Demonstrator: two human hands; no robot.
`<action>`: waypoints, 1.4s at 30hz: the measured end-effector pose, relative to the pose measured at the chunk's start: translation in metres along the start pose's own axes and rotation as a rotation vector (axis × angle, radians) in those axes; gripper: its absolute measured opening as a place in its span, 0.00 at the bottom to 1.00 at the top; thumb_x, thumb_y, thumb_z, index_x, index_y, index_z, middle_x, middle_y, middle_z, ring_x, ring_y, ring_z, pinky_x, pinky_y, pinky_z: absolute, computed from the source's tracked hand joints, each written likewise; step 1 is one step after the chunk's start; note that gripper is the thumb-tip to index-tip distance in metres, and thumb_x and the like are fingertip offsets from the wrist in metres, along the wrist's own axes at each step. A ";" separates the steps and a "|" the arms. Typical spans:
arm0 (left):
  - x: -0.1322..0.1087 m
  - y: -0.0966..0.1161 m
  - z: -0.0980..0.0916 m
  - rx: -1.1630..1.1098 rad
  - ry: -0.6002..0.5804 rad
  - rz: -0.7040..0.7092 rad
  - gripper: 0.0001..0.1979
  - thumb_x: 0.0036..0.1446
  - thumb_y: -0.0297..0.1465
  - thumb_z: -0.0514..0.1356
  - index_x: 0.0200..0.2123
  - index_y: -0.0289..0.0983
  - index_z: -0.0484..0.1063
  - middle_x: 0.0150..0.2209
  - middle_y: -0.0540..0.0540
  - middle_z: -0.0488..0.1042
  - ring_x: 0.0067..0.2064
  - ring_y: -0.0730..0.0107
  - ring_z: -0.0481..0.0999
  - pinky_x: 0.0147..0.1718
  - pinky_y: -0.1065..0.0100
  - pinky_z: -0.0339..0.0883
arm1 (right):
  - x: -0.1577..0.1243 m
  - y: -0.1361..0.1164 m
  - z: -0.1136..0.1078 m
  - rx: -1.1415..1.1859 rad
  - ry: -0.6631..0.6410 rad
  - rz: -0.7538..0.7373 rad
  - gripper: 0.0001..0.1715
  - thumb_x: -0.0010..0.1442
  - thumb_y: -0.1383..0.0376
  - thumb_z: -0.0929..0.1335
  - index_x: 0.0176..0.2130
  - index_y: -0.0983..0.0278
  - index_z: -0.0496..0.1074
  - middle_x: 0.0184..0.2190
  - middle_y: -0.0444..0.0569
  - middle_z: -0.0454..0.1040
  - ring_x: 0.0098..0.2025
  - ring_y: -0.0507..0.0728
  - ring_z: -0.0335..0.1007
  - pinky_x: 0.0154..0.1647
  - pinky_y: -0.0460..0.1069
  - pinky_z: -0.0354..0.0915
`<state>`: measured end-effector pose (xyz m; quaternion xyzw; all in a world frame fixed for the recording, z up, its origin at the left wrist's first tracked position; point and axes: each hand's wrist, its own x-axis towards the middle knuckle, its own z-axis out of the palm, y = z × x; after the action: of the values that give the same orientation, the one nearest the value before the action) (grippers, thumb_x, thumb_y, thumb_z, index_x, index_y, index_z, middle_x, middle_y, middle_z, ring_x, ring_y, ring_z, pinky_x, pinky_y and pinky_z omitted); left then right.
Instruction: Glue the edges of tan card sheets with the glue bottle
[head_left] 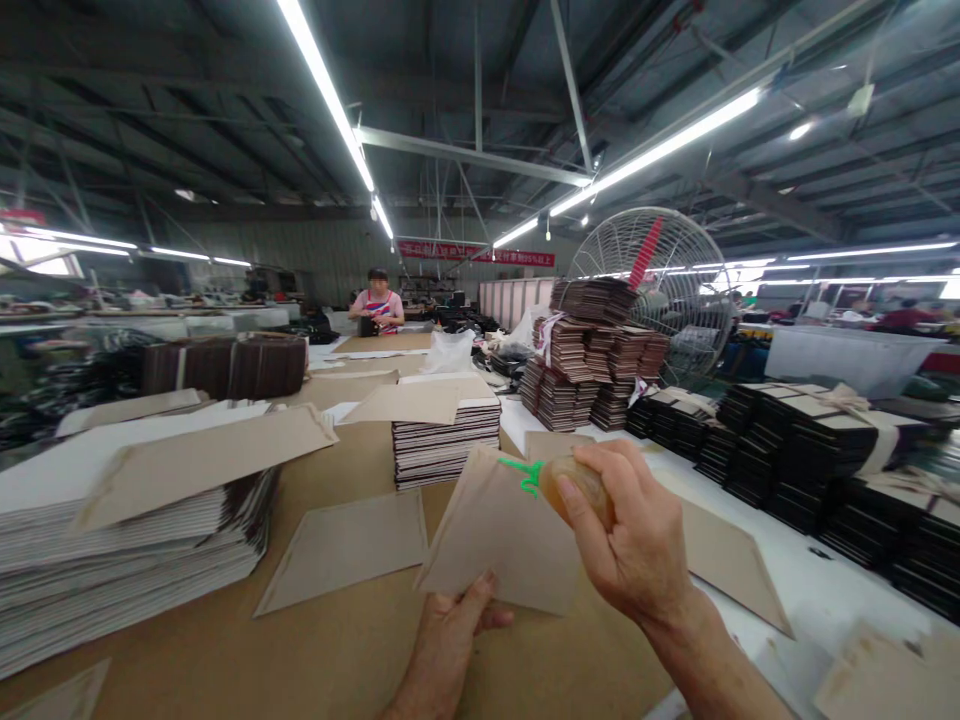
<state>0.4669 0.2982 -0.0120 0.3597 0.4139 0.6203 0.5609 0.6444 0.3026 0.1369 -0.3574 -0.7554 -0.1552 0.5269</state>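
My left hand (457,620) grips the lower edge of a beige board (502,530) and holds it tilted, thumb on its face. My right hand (630,520) is wrapped round a rounded, amber, translucent squeeze bottle (576,486). Its bright green tip (531,474) points left at the board's upper edge; whether they touch I cannot tell. A yellowish line runs along the board's left edge. Another beige board (352,545) lies flat on the brown table surface (337,660) to the left. One more board (727,560) lies to the right, partly behind my right forearm.
Boards are stacked at left (127,560) and in the middle (446,440). Bundled brown pieces (592,350) stand before a large fan (675,290). Black bundles (802,450) line the right side. A person (377,305) works at the table's far end.
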 end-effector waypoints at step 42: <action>0.004 -0.008 -0.013 0.077 0.042 0.006 0.20 0.45 0.42 0.71 0.37 0.32 0.78 0.41 0.43 0.78 0.43 0.52 0.75 0.33 0.57 0.78 | -0.040 0.033 -0.029 -0.193 -0.032 0.214 0.10 0.63 0.60 0.64 0.42 0.65 0.67 0.36 0.50 0.67 0.34 0.57 0.66 0.36 0.52 0.62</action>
<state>0.4575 0.3010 -0.0245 0.3692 0.4481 0.6131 0.5358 0.6950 0.2928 0.1077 -0.4874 -0.7029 -0.1642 0.4913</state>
